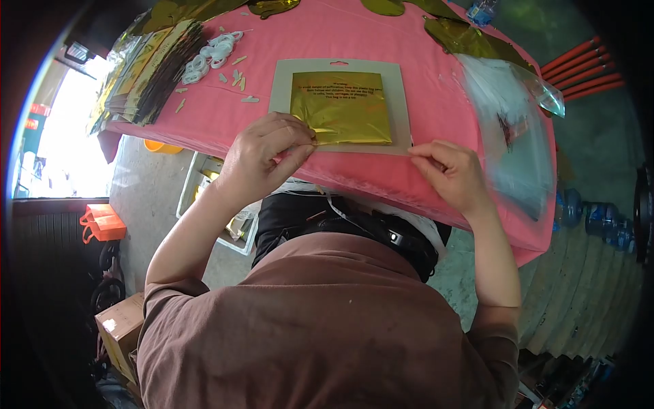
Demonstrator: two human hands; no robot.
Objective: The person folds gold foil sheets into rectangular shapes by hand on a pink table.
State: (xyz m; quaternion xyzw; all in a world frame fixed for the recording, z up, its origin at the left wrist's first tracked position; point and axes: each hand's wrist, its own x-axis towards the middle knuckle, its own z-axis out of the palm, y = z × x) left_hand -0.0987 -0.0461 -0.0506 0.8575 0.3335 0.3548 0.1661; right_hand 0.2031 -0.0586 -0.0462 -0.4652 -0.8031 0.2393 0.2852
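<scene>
A grey backing card (281, 87) with a hang hole lies at the table's near edge. On top of it rests a folded gold foil packet (344, 112) printed with a black warning text. My left hand (269, 151) is closed at the packet's lower left, thumb and fingertips pinching its near edge; the corner beneath is hidden. At the card's lower right corner, my right hand (449, 172) pinches with thumb and forefinger. Its other fingers are curled in.
A pink cloth (252, 41) covers the table. Stacked packets (146, 75), white cord (216, 53) and small pale slips (250, 99) lie left. Clear plastic bags (511, 150) lie right, gold foil pieces (470, 39) beyond. Below left stands a white crate (235, 243).
</scene>
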